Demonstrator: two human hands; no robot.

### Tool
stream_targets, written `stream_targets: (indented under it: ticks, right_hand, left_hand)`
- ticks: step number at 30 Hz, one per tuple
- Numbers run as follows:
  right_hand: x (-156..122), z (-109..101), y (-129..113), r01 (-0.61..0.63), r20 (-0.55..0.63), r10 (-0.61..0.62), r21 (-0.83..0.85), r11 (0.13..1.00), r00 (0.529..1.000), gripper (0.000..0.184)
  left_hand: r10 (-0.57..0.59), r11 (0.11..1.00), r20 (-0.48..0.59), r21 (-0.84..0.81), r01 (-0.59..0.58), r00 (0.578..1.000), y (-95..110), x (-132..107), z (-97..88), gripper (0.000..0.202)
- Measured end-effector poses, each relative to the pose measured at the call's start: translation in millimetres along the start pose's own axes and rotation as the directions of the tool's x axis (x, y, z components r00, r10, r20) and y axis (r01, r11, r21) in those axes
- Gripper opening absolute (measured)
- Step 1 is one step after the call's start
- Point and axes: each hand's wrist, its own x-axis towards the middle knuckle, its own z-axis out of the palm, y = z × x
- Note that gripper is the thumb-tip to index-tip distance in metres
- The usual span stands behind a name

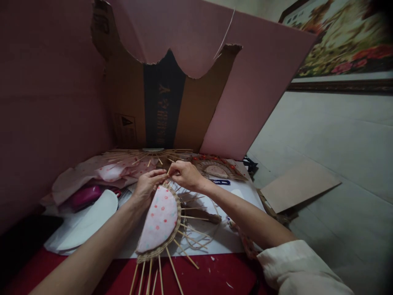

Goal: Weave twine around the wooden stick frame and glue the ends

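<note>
A half-round fan (162, 217) lies tilted before me, its centre covered in white cloth with red dots. Woven brown twine (177, 213) edges its curve, and thin wooden sticks (192, 218) radiate out from it. At its upper end, my left hand (149, 184) is closed on the fan's edge, thumb and fingers together. My right hand (186, 174) meets it there in a pinch, fingertips touching near a stick. What lies between those fingertips is too small to make out. A loose loop of twine (196, 246) rests right of the fan.
Behind stand a torn cardboard box (129, 98) and pink panels (245, 90). Another stick fan (153, 153) and a red-beaded one (217, 168) lie at the back. A blue cutter (220, 182), white half-disc (92, 221), magenta object (84, 197) and dotted cloth (113, 170) surround the work.
</note>
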Motion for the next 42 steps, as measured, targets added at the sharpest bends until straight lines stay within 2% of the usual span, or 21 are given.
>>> stream_targets:
  ticks: [4,10,19,27,37,42]
  right_hand:
    - [0.2,0.0,-0.6,-0.010,0.008,0.010,-0.008,1.000,1.000,0.013]
    - [2.2,0.9,-1.7,-0.008,0.012,0.008,-0.009,1.000,1.000,0.014]
    - [-1.1,3.7,3.1,-0.042,-0.012,0.042,0.021,0.999,0.999,0.018]
    - [-0.3,5.5,0.2,-0.043,0.018,0.043,-0.020,0.999,0.999,0.004]
    - [2.1,8.0,-8.1,-0.115,0.013,0.119,-0.156,0.981,0.993,0.021]
    - [4.3,5.2,-9.8,-0.126,0.031,0.133,-0.164,0.978,0.991,0.018]
  left_hand:
    - [-0.009,1.000,0.006,0.013,0.009,1.000,-0.3,0.8,-1.1,0.026]
    - [-0.009,0.997,-0.021,0.078,0.010,1.000,-4.3,9.8,-1.1,0.005]
    - [0.040,0.988,-0.037,0.153,-0.034,0.998,-10.5,16.2,-3.3,0.012]
    - [0.066,0.980,-0.042,0.189,-0.057,0.997,-11.0,15.5,-2.5,0.012]
    - [0.078,0.980,-0.028,0.188,-0.072,0.997,-9.9,14.3,-3.9,0.009]
    - [0.083,0.980,-0.020,0.185,-0.078,0.996,-10.6,14.2,-4.6,0.008]
